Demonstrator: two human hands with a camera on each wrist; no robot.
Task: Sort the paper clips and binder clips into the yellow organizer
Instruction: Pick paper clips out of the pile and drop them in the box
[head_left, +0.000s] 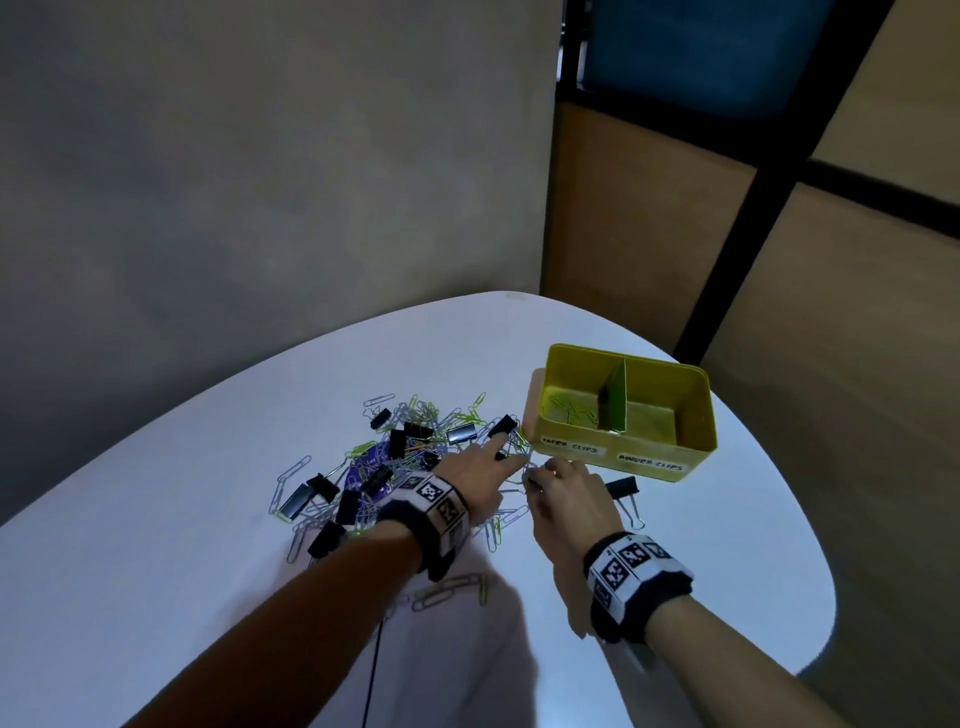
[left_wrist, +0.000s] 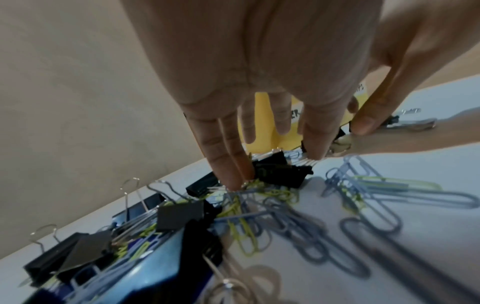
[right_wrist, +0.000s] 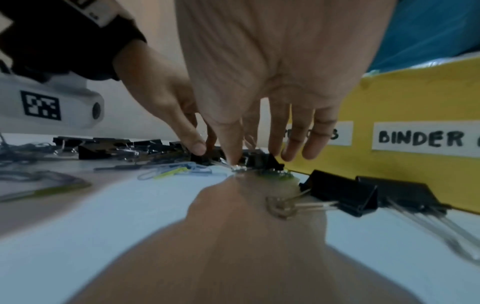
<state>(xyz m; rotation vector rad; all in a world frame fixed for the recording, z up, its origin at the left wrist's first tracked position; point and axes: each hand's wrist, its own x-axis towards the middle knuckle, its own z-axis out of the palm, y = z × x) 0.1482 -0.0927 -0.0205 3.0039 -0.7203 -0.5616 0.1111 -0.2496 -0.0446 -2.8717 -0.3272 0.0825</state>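
Observation:
A mixed pile (head_left: 405, 457) of silver and green paper clips and black binder clips lies mid-table. The yellow organizer (head_left: 649, 452) stands to its right, with two labelled compartments; the left one holds some green paper clips (head_left: 571, 415), the right looks bare. My left hand (head_left: 493, 447) reaches over the pile with straight fingers, its fingertips (left_wrist: 233, 183) touching the clips beside a black binder clip (left_wrist: 275, 170). My right hand (head_left: 540, 480) is just right of it, thumb and forefinger pinching a silver paper clip (right_wrist: 239, 169) on the table in front of the organizer (right_wrist: 415, 98).
A lone black binder clip (head_left: 623, 488) lies against the organizer's front wall, right of my right hand. A few paper clips (head_left: 452, 592) lie near the front under my left forearm. A blue packet (head_left: 363, 467) sits under the pile. A thin cable (head_left: 371, 675) hangs at the table's near edge.

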